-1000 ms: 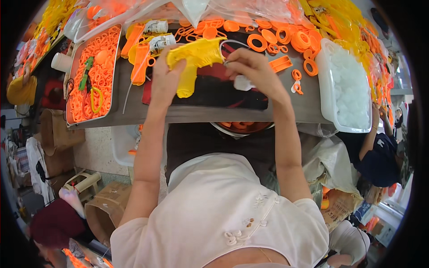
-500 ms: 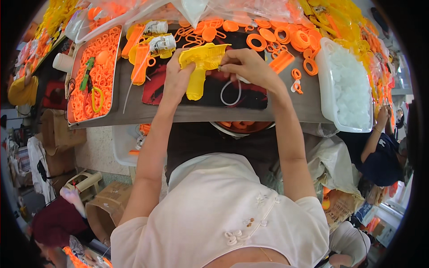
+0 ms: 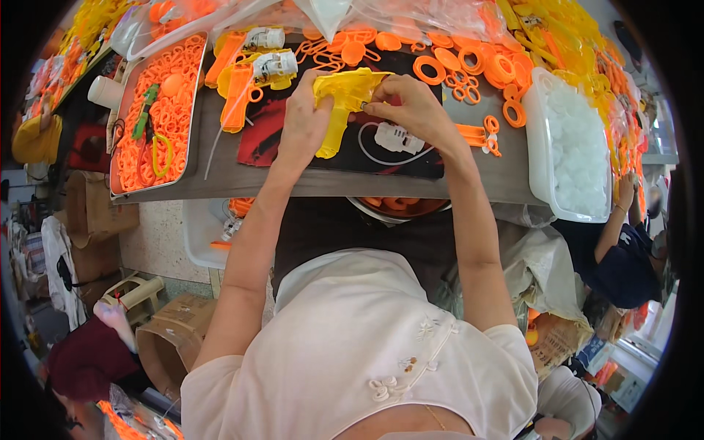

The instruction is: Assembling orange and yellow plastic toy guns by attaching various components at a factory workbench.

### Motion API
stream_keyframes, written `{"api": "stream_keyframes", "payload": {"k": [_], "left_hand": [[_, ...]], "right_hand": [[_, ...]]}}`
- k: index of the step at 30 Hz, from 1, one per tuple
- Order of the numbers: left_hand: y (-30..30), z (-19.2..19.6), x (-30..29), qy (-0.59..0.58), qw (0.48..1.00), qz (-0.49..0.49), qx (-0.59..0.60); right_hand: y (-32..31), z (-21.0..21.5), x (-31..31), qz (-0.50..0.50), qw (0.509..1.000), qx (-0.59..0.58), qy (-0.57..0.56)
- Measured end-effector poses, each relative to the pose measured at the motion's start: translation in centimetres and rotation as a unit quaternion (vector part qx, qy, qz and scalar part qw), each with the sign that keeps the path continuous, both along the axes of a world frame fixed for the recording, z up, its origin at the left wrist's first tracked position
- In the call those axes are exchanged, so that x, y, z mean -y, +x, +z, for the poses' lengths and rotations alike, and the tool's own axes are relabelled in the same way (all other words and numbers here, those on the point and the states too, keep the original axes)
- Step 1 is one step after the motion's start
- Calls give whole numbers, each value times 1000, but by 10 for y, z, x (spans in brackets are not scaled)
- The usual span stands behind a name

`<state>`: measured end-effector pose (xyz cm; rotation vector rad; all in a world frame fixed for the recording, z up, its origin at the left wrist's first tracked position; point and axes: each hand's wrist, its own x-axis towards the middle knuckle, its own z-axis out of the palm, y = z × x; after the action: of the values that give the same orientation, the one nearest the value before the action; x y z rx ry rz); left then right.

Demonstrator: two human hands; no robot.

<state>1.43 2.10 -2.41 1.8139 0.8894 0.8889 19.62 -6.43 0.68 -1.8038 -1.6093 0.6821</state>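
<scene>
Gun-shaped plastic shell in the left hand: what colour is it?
The gun-shaped plastic shell is yellow, seen best in the head view.

We see a grey worktop (image 3: 499,180) stretching across the far side, with pale floor (image 3: 161,242) below its left end. At left, a cream stool (image 3: 145,289) stands just beside an open cardboard box (image 3: 192,312); light looks bright toward our right.

yellow shell (image 3: 350,89): plastic, pistol-shaped, held up over the far middle of the dark mat (image 3: 348,163), grip (image 3: 334,136) pointing to mat's near edge | white part (image 3: 398,138): small, blocky, lying on mat's right half | pale tube (image 3: 361,147): thin, bent in an open loop, on mat's right half
</scene>
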Motion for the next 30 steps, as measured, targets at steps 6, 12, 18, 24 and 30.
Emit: {"api": "stream_keyframes", "payload": {"k": [6,12,18,24,30], "left_hand": [[3,5,4,59,998,-7,-36],[9,16,16,133,991,-14,-26],[10,23,19,151,987,-19,-47],[14,27,24,163,985,-12,-55],[17,28,26,199,977,-7,-70]], "right_hand": [[2,5,-2,2,999,-7,-47],[8,3,3,-4,990,-110,-85],[4,7,7,-8,998,-48,-43],[3,1,11,-19,1000,1,8],[12,-7,12,-20,981,-185,-60]]}}
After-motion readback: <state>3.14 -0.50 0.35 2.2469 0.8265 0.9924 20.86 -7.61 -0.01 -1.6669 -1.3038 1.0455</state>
